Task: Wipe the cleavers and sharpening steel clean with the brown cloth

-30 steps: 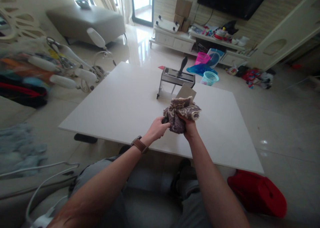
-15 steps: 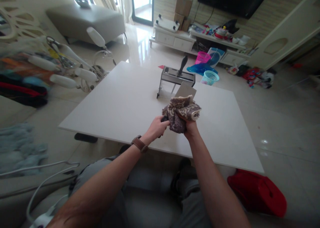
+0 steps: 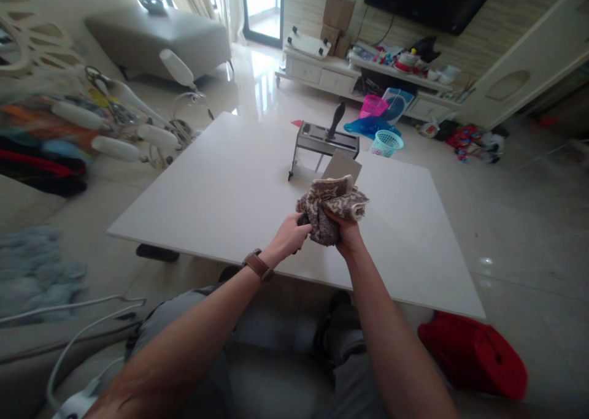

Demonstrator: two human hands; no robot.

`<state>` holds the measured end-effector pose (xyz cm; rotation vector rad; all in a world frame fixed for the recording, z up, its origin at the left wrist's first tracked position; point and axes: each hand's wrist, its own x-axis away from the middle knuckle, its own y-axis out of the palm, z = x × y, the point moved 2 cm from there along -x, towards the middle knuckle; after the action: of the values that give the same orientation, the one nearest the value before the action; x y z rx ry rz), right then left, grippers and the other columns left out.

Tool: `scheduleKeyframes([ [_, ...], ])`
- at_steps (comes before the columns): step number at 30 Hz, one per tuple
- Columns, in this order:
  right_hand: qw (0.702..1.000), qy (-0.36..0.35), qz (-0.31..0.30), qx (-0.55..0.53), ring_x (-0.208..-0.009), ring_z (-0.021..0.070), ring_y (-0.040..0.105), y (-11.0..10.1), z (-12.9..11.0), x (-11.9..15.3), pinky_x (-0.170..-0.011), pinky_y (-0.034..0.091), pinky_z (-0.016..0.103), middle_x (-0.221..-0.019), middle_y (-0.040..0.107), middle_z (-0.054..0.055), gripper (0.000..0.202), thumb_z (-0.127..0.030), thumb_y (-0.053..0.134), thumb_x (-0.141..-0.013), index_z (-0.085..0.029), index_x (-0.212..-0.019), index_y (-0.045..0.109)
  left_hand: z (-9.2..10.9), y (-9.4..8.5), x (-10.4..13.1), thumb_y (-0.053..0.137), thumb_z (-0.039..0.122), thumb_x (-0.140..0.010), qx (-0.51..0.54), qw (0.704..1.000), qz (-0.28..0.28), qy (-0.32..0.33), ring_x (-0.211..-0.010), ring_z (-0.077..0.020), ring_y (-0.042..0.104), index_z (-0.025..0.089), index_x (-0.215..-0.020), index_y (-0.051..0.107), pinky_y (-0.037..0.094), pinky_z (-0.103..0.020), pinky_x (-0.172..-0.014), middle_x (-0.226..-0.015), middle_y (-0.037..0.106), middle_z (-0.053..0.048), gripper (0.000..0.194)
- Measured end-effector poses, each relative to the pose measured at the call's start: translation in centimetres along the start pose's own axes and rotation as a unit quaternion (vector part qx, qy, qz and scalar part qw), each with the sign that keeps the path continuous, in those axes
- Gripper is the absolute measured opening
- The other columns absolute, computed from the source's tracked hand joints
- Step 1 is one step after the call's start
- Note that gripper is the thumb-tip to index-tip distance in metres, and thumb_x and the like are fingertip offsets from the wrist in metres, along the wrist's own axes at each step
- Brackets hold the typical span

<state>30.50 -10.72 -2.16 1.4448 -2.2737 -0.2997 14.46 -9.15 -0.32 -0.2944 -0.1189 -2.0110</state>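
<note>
My left hand [image 3: 291,235] is closed around the black handle [image 3: 302,220] of a cleaver. The broad grey cleaver blade [image 3: 342,166] sticks out past a bunched brown-and-cream patterned cloth [image 3: 329,207], which hides the rest of it. From the right side, my right hand [image 3: 348,234] grips the cloth against the blade, its fingers mostly covered by the fabric. Just beyond the blade stands a metal knife rack [image 3: 324,138] on the white table [image 3: 207,192]. One black handle [image 3: 337,119] rises from its top.
Beyond the table's far edge are a turquoise basket [image 3: 386,142], a blue plastic bag [image 3: 368,126] and a pink basket [image 3: 373,106]. A red bag [image 3: 473,354] lies by the near right corner. A lamp with white shades [image 3: 159,137] stands close to the left edge.
Both hands, the cloth and the cleaver have shifted very slightly left. The grips look the same, and the rack has not moved.
</note>
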Motion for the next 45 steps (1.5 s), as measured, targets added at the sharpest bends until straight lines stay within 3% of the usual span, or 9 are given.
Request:
scheduleKeyframes([
  [9,0.998,-0.060,0.006,0.011,-0.116,0.0296,0.071,0.7,-0.7,0.4,-0.112,0.053,0.058,-0.122,0.076,0.003,0.074,-0.023,0.098,-0.049,-0.025,-0.117,0.068,0.0,-0.1,-0.2,0.053,0.020,-0.071,0.024,1.000,0.009,0.000,-0.034,-0.0088,0.041,0.021,-0.060,0.046,0.034,-0.023,-0.035,-0.045,0.044,0.006,0.013],
  [13,0.994,-0.106,0.030,-0.013,-0.122,0.0295,0.068,0.5,-1.4,0.3,-0.113,0.052,0.056,-0.126,0.075,0.003,0.076,-0.024,0.096,-0.051,-0.025,-0.121,0.067,0.0,-0.1,-0.5,0.055,0.022,-0.070,0.060,0.998,0.009,0.000,-0.035,-0.0080,0.040,0.021,-0.061,0.046,0.034,-0.023,-0.036,-0.046,0.044,0.006,0.013],
  [17,0.992,-0.103,0.061,-0.038,-0.121,0.0283,0.069,0.0,-1.4,0.2,-0.115,0.051,0.055,-0.125,0.075,0.002,0.073,-0.025,0.094,-0.054,-0.025,-0.121,0.067,0.1,-0.1,-0.5,0.057,0.022,-0.070,0.094,0.995,0.016,-0.012,-0.036,-0.0078,0.040,0.021,-0.063,0.046,0.035,-0.022,-0.037,-0.046,0.044,0.007,0.013],
  [24,1.000,-0.024,0.004,-0.004,-0.117,0.0293,0.071,0.7,0.3,0.6,-0.111,0.054,0.055,-0.115,0.078,0.003,0.068,-0.024,0.096,-0.053,-0.025,-0.115,0.068,-0.3,0.0,-0.5,0.052,0.019,-0.069,0.081,0.996,0.021,-0.019,-0.034,-0.0091,0.041,0.022,-0.065,0.045,0.034,-0.022,-0.036,-0.045,0.042,0.007,0.009],
  [31,0.997,-0.080,-0.022,-0.007,-0.123,0.0268,0.067,1.2,-0.9,0.8,-0.114,0.051,0.053,-0.119,0.077,0.000,0.071,-0.019,0.094,-0.054,-0.027,-0.120,0.067,0.3,-0.2,-0.4,0.053,0.020,-0.069,0.081,0.997,0.007,-0.007,-0.035,-0.0082,0.040,0.021,-0.063,0.044,0.033,-0.022,-0.036,-0.046,0.044,0.006,0.011],
  [33,0.994,-0.104,-0.010,-0.020,-0.124,0.0259,0.067,0.7,-1.5,0.5,-0.114,0.051,0.051,-0.120,0.077,-0.002,0.065,-0.019,0.091,-0.057,-0.029,-0.118,0.068,0.5,-0.4,-0.4,0.054,0.021,-0.069,0.078,0.997,0.005,0.001,-0.036,-0.0081,0.041,0.021,-0.062,0.045,0.034,-0.022,-0.037,-0.046,0.045,0.006,0.012],
  [36,0.990,-0.120,0.056,-0.048,-0.120,0.0250,0.069,-0.8,-2.2,-0.3,-0.116,0.051,0.049,-0.114,0.078,-0.002,0.055,-0.022,0.090,-0.058,-0.027,-0.109,0.071,0.5,-0.7,-0.5,0.056,0.021,-0.070,0.082,0.997,0.007,0.001,-0.037,-0.0081,0.040,0.021,-0.064,0.047,0.034,-0.023,-0.038,-0.046,0.045,0.006,0.011],
  [39,0.990,-0.080,0.089,-0.077,-0.117,0.0250,0.071,-2.0,-2.2,-0.9,-0.116,0.051,0.049,-0.109,0.079,0.000,0.046,-0.026,0.090,-0.059,-0.024,-0.103,0.074,0.2,-0.7,-0.6,0.056,0.022,-0.071,0.090,0.996,-0.005,-0.015,-0.036,-0.0084,0.039,0.021,-0.065,0.048,0.034,-0.023,-0.038,-0.045,0.043,0.006,0.011],
  [45,0.995,-0.003,0.045,-0.085,-0.112,0.0263,0.073,-1.4,-1.5,-0.7,-0.117,0.051,0.049,-0.108,0.080,0.001,0.041,-0.026,0.090,-0.062,-0.023,-0.100,0.076,0.5,-0.5,-0.1,0.056,0.023,-0.072,0.047,0.998,-0.037,-0.023,-0.036,-0.0092,0.041,0.022,-0.062,0.045,0.034,-0.024,-0.038,-0.046,0.044,0.005,0.015],
])
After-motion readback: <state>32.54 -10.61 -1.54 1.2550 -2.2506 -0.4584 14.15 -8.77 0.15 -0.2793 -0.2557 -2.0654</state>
